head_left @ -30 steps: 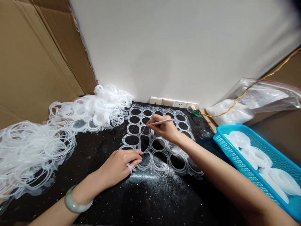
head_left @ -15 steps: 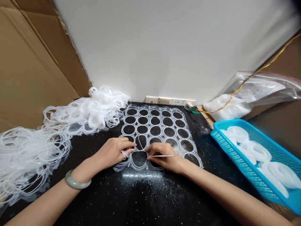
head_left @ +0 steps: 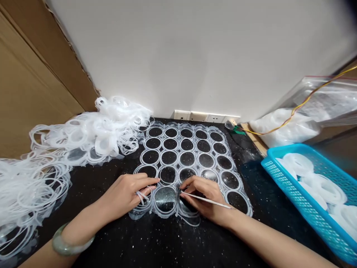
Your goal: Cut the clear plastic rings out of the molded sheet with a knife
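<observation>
A translucent sheet of joined rings lies flat on the black speckled table, in rows of round holes. My left hand rests at its front left, index finger stretched onto the sheet. Thin white loops are tucked in its curled lower fingers. In my right hand, a slim white stick is pinched, its far end sticking out over the wrist. The right fingertips touch the sheet near the front, where they hide part of it. A thin loose loop pokes out past the front edge.
Heaped translucent rings and trimmings cover the left side by a cardboard sheet. On the right stands a blue basket with white ring bundles. Behind are a plastic bag, yellow-red wires, wall sockets and the wall.
The view has shifted, so the sheet appears larger. The loop slanting across a hole between my hands now lies along its rim. The stick in my right hand has tilted, its outer end lower.
</observation>
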